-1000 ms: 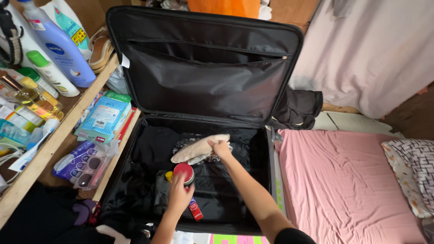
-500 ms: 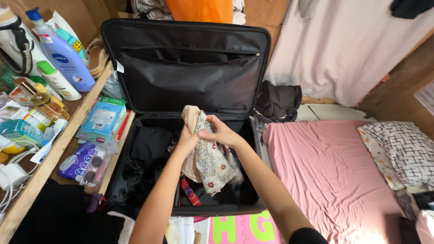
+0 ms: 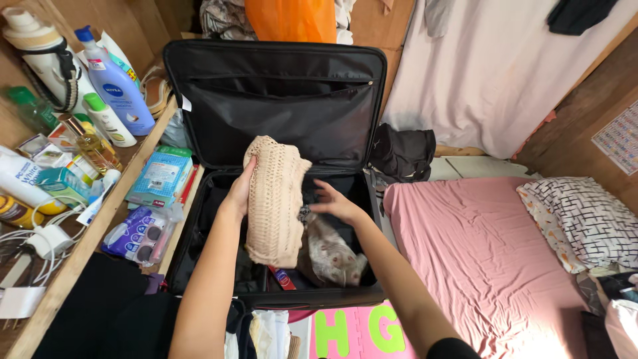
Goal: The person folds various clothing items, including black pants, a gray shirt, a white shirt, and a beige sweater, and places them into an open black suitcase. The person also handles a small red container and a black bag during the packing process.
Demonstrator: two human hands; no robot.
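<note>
Head view: left hand (image 3: 240,193) fingers clamped on cream knit top (image 3: 274,199), long axis 12-to-6, above black suitcase (image 3: 279,100); right hand (image 3: 335,203), fingers apart, at its 3 o'clock, over floral cloth (image 3: 332,256).

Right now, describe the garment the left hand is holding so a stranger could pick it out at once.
Start at the open black suitcase standing between the wooden shelf and the pink bed. Over its lower half the left hand holds up a beige knitted garment. Its plain open-weave knit sets it apart from the floral printed cloth lying beneath, by the right hand.
</note>
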